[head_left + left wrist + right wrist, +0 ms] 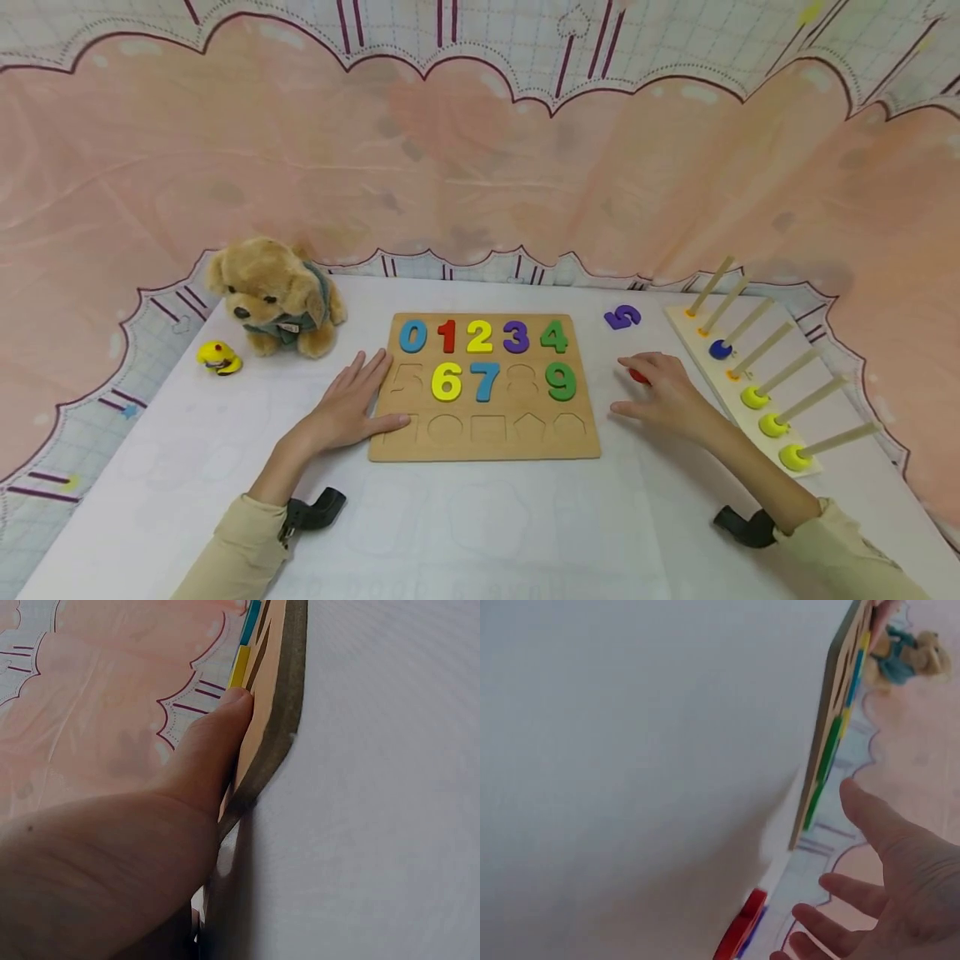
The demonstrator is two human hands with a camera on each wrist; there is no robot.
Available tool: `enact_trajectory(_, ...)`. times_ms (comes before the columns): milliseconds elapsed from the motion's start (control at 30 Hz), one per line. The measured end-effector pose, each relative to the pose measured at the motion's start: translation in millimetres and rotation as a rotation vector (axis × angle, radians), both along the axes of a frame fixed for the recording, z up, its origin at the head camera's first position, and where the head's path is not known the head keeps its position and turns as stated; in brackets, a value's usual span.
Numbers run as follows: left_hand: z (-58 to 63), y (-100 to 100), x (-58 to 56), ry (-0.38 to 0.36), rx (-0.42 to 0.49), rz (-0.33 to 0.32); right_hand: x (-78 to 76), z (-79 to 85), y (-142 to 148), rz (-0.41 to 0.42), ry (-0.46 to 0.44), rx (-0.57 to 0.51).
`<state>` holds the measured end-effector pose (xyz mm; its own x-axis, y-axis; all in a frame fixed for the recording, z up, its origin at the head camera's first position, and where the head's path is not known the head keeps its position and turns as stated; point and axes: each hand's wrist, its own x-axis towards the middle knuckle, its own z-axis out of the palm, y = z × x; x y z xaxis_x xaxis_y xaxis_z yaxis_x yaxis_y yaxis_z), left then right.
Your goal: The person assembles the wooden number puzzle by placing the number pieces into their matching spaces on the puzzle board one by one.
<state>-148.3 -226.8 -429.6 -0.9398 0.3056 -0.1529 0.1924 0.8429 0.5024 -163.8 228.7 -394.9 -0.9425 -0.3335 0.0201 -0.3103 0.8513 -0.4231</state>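
Observation:
A wooden number board lies flat, with coloured digits in its top row and the green 9 at the right of the middle row. My left hand rests on the board's left edge, fingers straight and thumb over the bottom row. In the left wrist view that thumb lies along the board's edge. To the right of the board, my right hand hovers with spread fingers over a red puzzle piece, which it partly covers. In the right wrist view the red piece sits apart from the fingertips.
A purple 5 lies beyond the right hand. At the right stands a pegged base with upright sticks and several yellow beads. A plush dog and a small yellow toy are at the back left.

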Motion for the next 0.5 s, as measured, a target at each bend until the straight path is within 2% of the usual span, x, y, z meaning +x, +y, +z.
enact_trajectory(200, -1.0, -1, 1.5, 0.005, 0.001, -0.001, -18.5, -7.1, 22, -0.035, -0.081, 0.047)
enact_trajectory(500, -0.9, -1, -0.3, 0.012, -0.005, -0.009, -34.5, -18.2, 46, -0.007, -0.125, 0.038)
